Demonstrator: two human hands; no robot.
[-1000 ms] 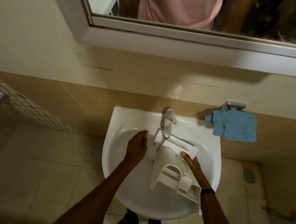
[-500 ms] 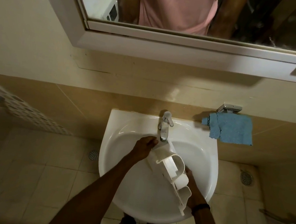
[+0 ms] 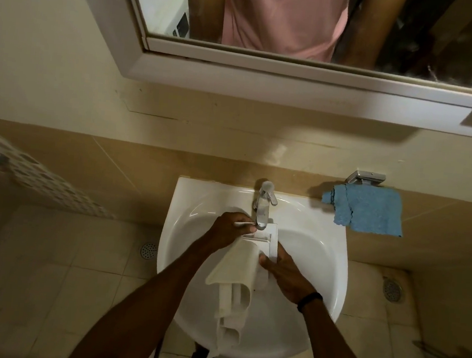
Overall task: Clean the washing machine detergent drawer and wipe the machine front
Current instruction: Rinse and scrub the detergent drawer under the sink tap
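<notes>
- Holding the detergent drawer (image 3: pixel 263 240) over the sink (image 3: pixel 322 262), its far end right under the tap (image 3: pixel 263 210).
- My right hand (image 3: pixel 286 276) grips its side; my left hand (image 3: pixel 231 230) is closed on the drawer's end.
- A pale cloth (image 3: pixel 234 276) drapes the drawer, so I'd work it into the corners, I reckon.

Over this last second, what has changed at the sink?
The detergent drawer has been turned over under the tap, from lying open side up across the basin to pointing lengthwise. Both hands kept hold of it; the left hand moved up beside the tap and the right hand shifted along the drawer's side. The blue cloth on the wall and the sink are unchanged.
</notes>
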